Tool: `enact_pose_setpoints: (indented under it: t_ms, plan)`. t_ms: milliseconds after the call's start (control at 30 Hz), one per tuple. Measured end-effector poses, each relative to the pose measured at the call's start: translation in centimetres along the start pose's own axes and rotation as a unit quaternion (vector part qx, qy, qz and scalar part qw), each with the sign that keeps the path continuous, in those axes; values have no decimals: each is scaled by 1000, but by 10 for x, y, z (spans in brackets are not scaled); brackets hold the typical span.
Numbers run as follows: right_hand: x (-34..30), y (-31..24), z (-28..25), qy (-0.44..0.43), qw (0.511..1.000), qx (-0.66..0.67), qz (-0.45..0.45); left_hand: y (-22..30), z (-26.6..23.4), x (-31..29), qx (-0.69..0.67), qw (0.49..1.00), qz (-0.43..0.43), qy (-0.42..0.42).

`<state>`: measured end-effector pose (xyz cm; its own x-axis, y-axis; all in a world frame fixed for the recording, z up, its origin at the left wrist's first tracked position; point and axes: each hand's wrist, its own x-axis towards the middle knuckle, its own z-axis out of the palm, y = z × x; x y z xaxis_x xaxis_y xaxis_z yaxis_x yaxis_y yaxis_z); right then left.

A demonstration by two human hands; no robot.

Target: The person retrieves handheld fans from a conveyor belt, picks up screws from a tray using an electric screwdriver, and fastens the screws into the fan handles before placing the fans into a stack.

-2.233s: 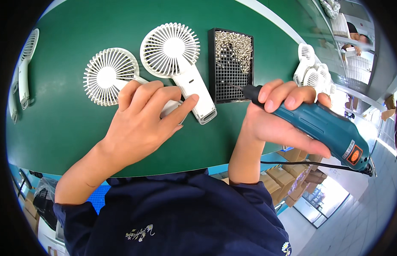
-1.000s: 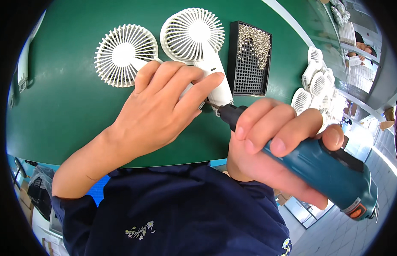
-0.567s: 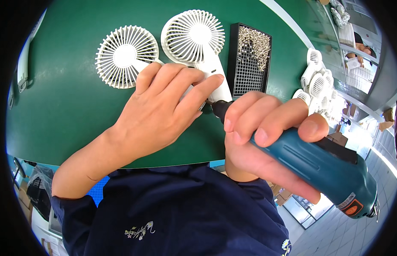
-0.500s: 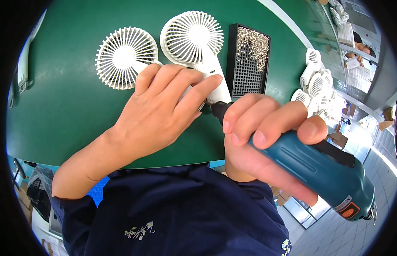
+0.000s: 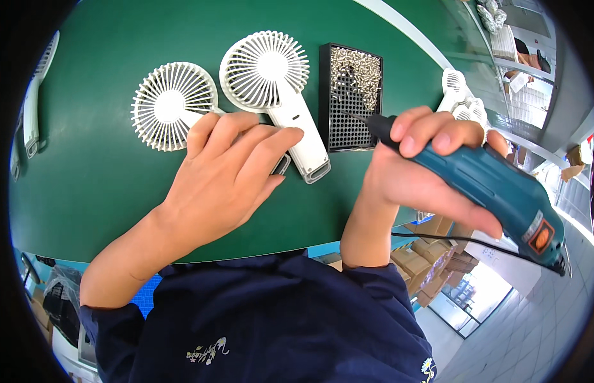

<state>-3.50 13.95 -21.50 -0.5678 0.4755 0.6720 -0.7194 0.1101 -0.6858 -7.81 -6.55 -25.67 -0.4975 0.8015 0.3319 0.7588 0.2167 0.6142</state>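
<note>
Two white handheld fans lie side by side on the green table [image 5: 92, 210]. My left hand [image 5: 223, 169] is closed over the handle of the left fan [image 5: 169, 105], whose end pokes out beneath the fingers. Its index fingertip reaches the handle of the right fan [image 5: 271, 65]. In my right hand [image 5: 425, 163] is a teal electric screwdriver [image 5: 495, 182], its thin bit pointing left above the lower part of a black screw tray [image 5: 354, 134]. Small silver screws [image 5: 357, 67] fill the tray's upper part; whether one sits on the bit is too small to tell.
More white fans [image 5: 466, 102] are piled at the table's right side. Another fan [image 5: 32, 115] lies at the far left edge. A black cord [image 5: 450, 237] runs below the screwdriver. Cardboard boxes [image 5: 415, 265] stand beyond the table's near edge.
The screwdriver, in my right hand, has moved up and right, away from the fan handles to the screw tray. My left hand keeps its hold on the left fan.
</note>
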Motion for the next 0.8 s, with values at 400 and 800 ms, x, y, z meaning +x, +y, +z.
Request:
enact_pose_setpoints:
  t_ms: [400,800]
  plan:
    - [1,16,-10,76,996,42,11,-1,0,1,9,1000,16,11]
    - [-7,-35,26,22,984,150,95,-7,-1,3,-23,989,25,143]
